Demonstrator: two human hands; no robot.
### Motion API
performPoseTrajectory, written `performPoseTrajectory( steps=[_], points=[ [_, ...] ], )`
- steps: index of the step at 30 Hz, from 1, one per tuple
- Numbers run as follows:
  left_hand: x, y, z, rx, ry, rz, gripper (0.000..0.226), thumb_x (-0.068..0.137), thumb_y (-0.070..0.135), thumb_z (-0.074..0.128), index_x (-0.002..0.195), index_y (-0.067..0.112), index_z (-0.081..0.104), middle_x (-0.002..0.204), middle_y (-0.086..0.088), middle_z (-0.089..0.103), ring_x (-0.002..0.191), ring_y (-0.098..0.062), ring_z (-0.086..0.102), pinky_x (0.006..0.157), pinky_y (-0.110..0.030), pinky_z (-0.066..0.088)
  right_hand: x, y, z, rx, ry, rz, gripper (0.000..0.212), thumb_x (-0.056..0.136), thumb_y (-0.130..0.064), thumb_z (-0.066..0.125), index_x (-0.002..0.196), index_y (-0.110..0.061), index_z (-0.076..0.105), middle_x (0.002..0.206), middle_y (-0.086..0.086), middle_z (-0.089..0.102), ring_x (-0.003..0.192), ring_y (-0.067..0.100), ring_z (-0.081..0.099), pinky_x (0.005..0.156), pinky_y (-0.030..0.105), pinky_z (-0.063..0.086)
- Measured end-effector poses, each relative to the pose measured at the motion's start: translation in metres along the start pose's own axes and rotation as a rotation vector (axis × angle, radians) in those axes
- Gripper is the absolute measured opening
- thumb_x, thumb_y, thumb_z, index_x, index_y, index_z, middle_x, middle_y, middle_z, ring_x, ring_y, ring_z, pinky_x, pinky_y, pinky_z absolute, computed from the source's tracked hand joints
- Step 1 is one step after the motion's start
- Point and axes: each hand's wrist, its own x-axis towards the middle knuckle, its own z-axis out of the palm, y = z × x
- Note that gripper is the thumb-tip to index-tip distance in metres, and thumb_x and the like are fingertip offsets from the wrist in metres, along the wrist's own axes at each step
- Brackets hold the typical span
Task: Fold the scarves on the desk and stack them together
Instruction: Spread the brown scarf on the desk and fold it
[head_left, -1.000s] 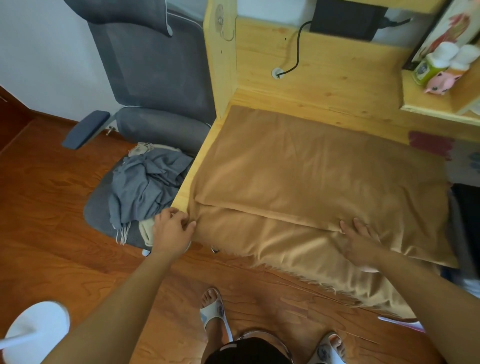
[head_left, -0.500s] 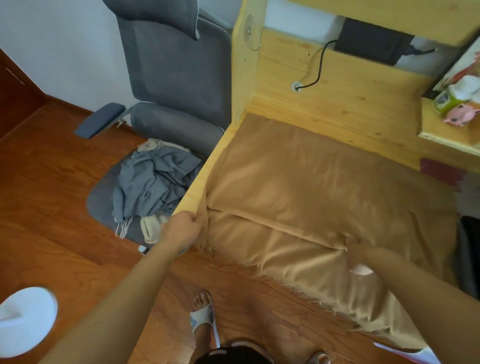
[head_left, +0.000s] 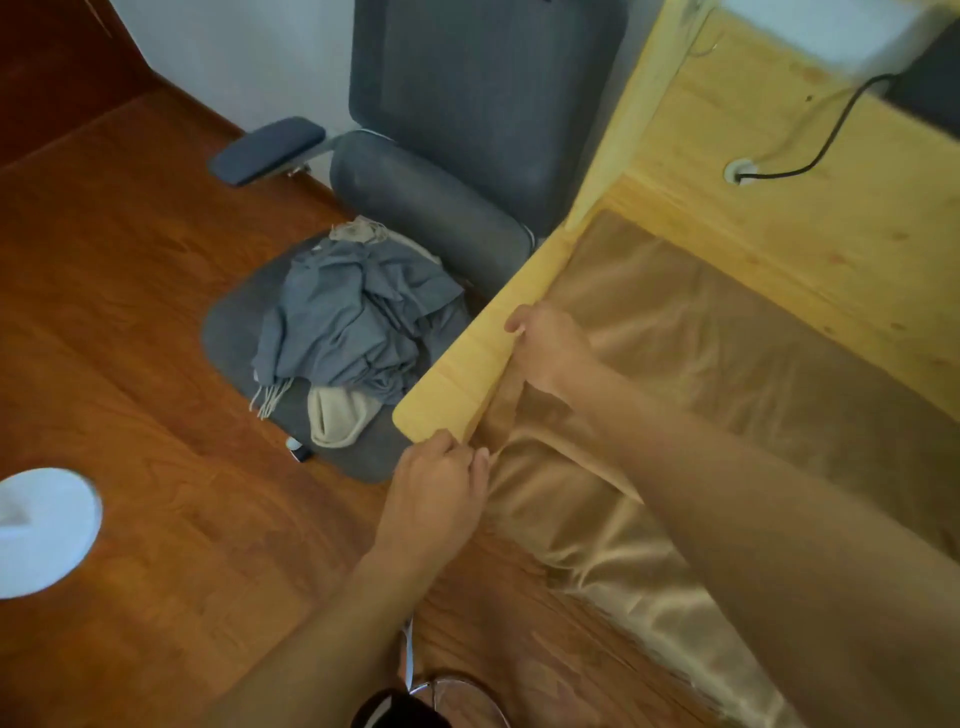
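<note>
A large tan scarf (head_left: 727, 353) lies spread on the pale wooden desk (head_left: 457, 384), its near part hanging over the front edge. My left hand (head_left: 441, 483) pinches the scarf's corner just below the desk's front left corner. My right hand (head_left: 550, 348) grips the scarf's left edge on the desktop, a little farther back. A crumpled grey scarf (head_left: 358, 317) with fringe lies on the chair seat, with a cream scarf (head_left: 337, 415) partly under it.
A grey office chair (head_left: 467, 130) with an armrest stands left of the desk. A black cable (head_left: 810, 140) runs from a hole in the desk's back panel. A white round object (head_left: 41, 530) sits on the wooden floor at the left.
My right hand left the scarf's front middle and crossed to its left edge on the desk. My left hand stays at the corner. The view shifted left.
</note>
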Motion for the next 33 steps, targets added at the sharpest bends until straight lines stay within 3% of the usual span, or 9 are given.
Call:
performPoseTrajectory(
  steps=[4,7,11,14,17,20,24,29,33],
  points=[
    [0.011,-0.032,-0.013,-0.241,-0.052,-0.322,0.047,0.107,0.035,0.047,0.063,0.019,0.053,0.071,0.001,0.048,0.064,-0.017,0.051,0.06,-0.036,0.039,0.017,0.019,0.002,-0.252,-0.073,-0.131,0.035,0.09,0.002,0.052,0.117,-0.017,0.065,0.119,0.008,0.055,0.11,0.03,0.057,0.089,0.035,0.049],
    [0.022,-0.045,-0.015,-0.49,-0.182,-0.483,0.059,0.103,0.055,0.045,0.06,0.016,0.035,0.058,-0.002,0.037,0.054,-0.018,0.041,0.055,-0.035,0.032,0.019,0.032,0.003,-0.291,-0.093,-0.23,0.037,0.091,0.0,0.052,0.12,-0.02,0.061,0.126,0.006,0.048,0.11,0.029,0.054,0.096,0.038,0.047],
    [0.021,-0.052,-0.007,-0.447,-0.309,-0.521,0.052,0.08,0.084,0.054,0.086,0.033,0.061,0.095,0.008,0.059,0.086,-0.011,0.06,0.074,-0.036,0.053,0.026,0.037,0.005,-0.372,-0.049,-0.435,0.024,0.094,-0.014,0.06,0.116,-0.021,0.069,0.127,0.007,0.05,0.113,0.031,0.049,0.1,0.043,0.045],
    [0.015,-0.055,-0.005,-0.437,-0.291,-0.487,0.041,0.081,0.071,0.068,0.097,0.033,0.062,0.106,0.013,0.053,0.095,-0.007,0.055,0.08,-0.034,0.051,0.031,0.033,0.007,-0.361,0.031,-0.552,0.012,0.094,-0.016,0.063,0.096,-0.019,0.074,0.112,0.004,0.062,0.104,0.029,0.05,0.092,0.047,0.047],
    [0.011,-0.06,-0.004,-0.482,-0.247,-0.509,0.023,0.096,0.047,0.065,0.085,0.027,0.064,0.092,0.0,0.062,0.082,-0.015,0.059,0.071,-0.037,0.049,0.027,0.022,0.01,-0.122,0.176,-0.433,0.02,0.095,-0.014,0.06,0.114,-0.016,0.068,0.121,0.005,0.063,0.115,0.028,0.049,0.105,0.045,0.044],
    [0.011,-0.064,-0.006,-0.669,-0.22,-0.648,0.041,0.103,0.039,0.057,0.086,0.002,0.064,0.072,-0.013,0.053,0.065,-0.025,0.048,0.061,-0.037,0.038,-0.006,0.017,0.011,-0.008,0.192,-0.271,0.053,0.099,-0.029,0.058,0.148,-0.016,0.043,0.151,0.005,0.041,0.14,0.023,0.032,0.12,0.038,0.029],
    [0.014,-0.057,-0.006,-0.67,-0.184,-0.716,0.043,0.105,0.037,0.053,0.091,-0.002,0.061,0.066,-0.008,0.043,0.058,-0.021,0.042,0.055,-0.032,0.032,-0.086,0.048,0.029,-0.298,-0.059,-0.37,0.078,0.094,-0.056,0.052,0.158,-0.022,0.023,0.161,0.007,0.023,0.148,0.029,0.019,0.123,0.046,0.023],
    [0.015,-0.043,-0.003,-0.473,-0.114,-0.683,0.037,0.107,0.031,0.047,0.078,0.009,0.054,0.067,-0.008,0.056,0.063,-0.024,0.053,0.054,-0.035,0.036,-0.128,0.101,0.033,-0.481,0.025,-0.178,0.061,0.095,-0.02,0.042,0.154,-0.01,0.031,0.149,0.015,0.038,0.132,0.036,0.04,0.109,0.047,0.042],
    [0.013,-0.042,-0.002,-0.399,-0.093,-0.693,0.039,0.107,0.027,0.049,0.072,0.009,0.051,0.067,-0.011,0.057,0.064,-0.025,0.053,0.057,-0.038,0.038,-0.12,0.112,0.003,-0.506,0.015,-0.024,0.035,0.092,-0.02,0.051,0.126,-0.013,0.057,0.116,0.01,0.057,0.108,0.033,0.057,0.088,0.042,0.051]
  ],
)
